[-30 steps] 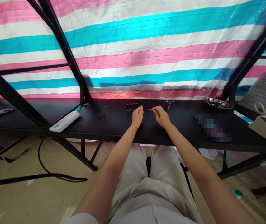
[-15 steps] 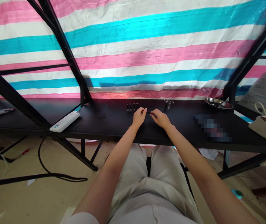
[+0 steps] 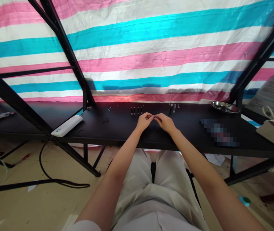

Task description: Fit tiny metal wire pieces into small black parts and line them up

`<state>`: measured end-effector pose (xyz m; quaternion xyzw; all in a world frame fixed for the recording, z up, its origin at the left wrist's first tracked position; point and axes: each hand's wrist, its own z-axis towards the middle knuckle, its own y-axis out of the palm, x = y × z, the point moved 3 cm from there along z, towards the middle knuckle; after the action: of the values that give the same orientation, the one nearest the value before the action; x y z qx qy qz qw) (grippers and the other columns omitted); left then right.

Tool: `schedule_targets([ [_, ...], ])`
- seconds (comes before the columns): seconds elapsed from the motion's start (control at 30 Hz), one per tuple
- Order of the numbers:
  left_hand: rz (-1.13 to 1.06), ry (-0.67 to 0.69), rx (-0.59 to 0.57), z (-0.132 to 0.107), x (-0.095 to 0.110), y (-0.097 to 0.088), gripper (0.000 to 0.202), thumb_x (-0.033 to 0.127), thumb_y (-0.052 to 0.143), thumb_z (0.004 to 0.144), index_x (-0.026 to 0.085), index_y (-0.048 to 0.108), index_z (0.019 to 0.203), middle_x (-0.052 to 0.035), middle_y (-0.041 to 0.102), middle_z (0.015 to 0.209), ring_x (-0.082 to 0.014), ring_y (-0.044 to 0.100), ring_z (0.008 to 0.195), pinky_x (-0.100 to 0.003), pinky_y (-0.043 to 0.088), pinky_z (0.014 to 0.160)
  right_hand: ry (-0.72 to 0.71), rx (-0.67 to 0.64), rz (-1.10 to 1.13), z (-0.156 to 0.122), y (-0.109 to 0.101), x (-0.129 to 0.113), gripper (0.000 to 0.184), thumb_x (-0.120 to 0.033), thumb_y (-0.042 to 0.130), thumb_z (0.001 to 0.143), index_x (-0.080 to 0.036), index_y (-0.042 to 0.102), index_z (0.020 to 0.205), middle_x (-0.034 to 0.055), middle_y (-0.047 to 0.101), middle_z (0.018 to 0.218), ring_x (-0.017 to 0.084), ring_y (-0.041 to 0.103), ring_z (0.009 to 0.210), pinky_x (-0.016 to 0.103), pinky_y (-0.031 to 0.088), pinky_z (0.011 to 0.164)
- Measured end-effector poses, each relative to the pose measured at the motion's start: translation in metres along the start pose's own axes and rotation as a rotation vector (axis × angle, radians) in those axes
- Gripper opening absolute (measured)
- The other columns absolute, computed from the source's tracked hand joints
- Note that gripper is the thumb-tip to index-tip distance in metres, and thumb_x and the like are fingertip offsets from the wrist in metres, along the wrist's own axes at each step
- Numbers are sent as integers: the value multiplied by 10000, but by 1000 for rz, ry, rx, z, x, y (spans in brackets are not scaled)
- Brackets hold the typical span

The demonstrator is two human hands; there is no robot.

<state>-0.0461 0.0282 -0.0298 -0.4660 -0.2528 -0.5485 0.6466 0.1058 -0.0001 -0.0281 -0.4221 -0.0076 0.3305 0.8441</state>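
Note:
My left hand (image 3: 143,121) and my right hand (image 3: 166,122) meet over the middle of the black table (image 3: 117,128), fingertips pinched together. Between them is a small thin part, too tiny to name. Just beyond my left hand stands a row of small dark upright pieces (image 3: 136,110). Beyond my right hand lies a little cluster of thin metal bits (image 3: 173,107). Both hands rest low on the table top.
A white power bank (image 3: 66,125) lies at the table's left front edge. A steel bowl (image 3: 225,106) sits at the right back, and a pale pouch with a cord (image 3: 273,130) further right. Black frame bars (image 3: 64,48) slant overhead. A black cable (image 3: 55,179) loops on the floor.
My hands have drawn together: one second ago they held a thin dark rod stretched between them, and now the fingertips touch with the rod no longer showing.

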Motion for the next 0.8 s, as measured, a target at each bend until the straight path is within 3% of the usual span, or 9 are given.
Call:
schedule_targets([
  [0.1, -100, -23, -113, -1, 1, 4, 185, 318, 589, 759, 134, 584, 785, -10, 622, 690, -59, 505, 460, -200, 413, 488, -54, -42, 40, -1, 6, 0, 232, -327, 396, 907, -206, 591, 938, 50, 622, 885, 148, 572, 765, 238, 412, 649],
  [0.23, -153, -32, -130, -2, 4, 4, 142, 271, 534, 784, 137, 563, 748, 11, 591, 636, -54, 496, 439, -195, 408, 492, -31, -62, 62, -1, 7, 2, 215, -319, 415, 889, -201, 591, 929, 53, 628, 863, 150, 566, 727, 250, 410, 646],
  [0.43, 29, 11, -23, -3, 2, -1, 112, 235, 468, 814, 167, 554, 793, 25, 572, 627, -66, 490, 462, -194, 400, 506, 34, -62, 124, -1, 6, 0, 223, -378, 468, 839, -196, 596, 852, 29, 597, 717, 140, 522, 613, 251, 394, 592],
  [0.63, 240, 42, 98, -3, -2, -8, 130, 238, 450, 833, 191, 571, 825, 20, 585, 629, -89, 513, 541, -199, 396, 570, 294, 69, 236, 6, 5, 29, 239, -413, 500, 780, -191, 570, 729, 20, 604, 654, 133, 527, 570, 252, 408, 587],
  [0.8, 291, 61, 78, -4, 0, -8, 139, 234, 451, 830, 192, 583, 828, 15, 584, 643, -94, 511, 554, -203, 391, 582, 502, 18, 32, 6, -13, 69, 180, -367, 549, 725, -195, 601, 716, 27, 652, 705, 156, 587, 665, 259, 416, 650],
])
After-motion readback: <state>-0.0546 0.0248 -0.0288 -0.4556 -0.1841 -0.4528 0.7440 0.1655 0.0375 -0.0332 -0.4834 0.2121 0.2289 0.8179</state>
